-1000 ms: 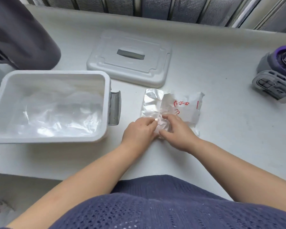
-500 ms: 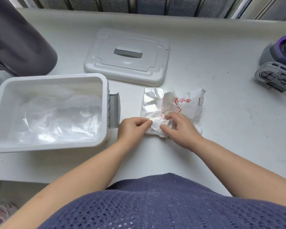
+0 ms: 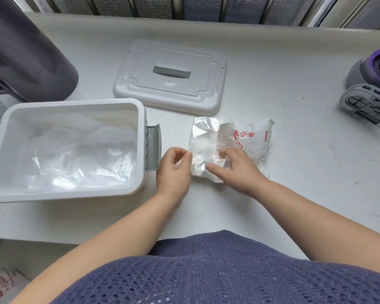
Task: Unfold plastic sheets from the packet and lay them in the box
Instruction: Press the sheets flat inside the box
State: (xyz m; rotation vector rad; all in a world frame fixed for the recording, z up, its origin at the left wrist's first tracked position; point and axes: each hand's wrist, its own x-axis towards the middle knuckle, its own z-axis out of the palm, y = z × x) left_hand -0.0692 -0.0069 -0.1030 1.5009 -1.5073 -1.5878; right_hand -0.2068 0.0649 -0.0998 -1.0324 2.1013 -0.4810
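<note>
A crinkled white packet [image 3: 248,141] with red print lies on the white table, right of the white box [image 3: 75,104]. Clear plastic sheets [image 3: 75,156] lie crumpled inside the box. My left hand [image 3: 173,172] sits between box and packet, with its curled fingertips at the packet's left edge, pinching what looks like a thin clear sheet. My right hand [image 3: 237,170] rests on the packet's near part, fingers curled into its torn opening and thumb stretched left.
The box's lid [image 3: 171,77] lies flat behind the packet. A grey latch handle [image 3: 153,148] juts from the box's right wall. A grey and purple device [image 3: 369,91] stands far right, a dark rounded object [image 3: 26,53] far left. The table's front edge runs just before my body.
My left hand has drawn a little to the left, off the packet's opening. My right hand stays on the packet. The view has shifted slightly.
</note>
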